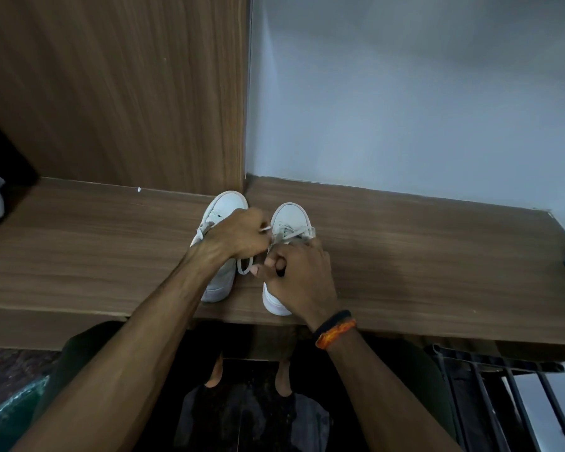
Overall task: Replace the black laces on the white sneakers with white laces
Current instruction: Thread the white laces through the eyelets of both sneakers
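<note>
two white sneakers stand side by side at the middle of a wood-grain shelf (437, 249), toes toward 12 o'clock: the left sneaker (224, 207) and the right sneaker (289, 213), both smooth and rounded, each threaded with a flat white lace (292, 231). the left hand (238, 234) is curled over the left sneaker, pinching a lace end that pokes out toward 3 o'clock, with a loop hanging at its 6 o'clock. the right hand (302, 275), with two wristbands (335, 327), one black and one orange, is curled over the right sneaker's rear half; whether it grips lace i cannot tell.
</note>
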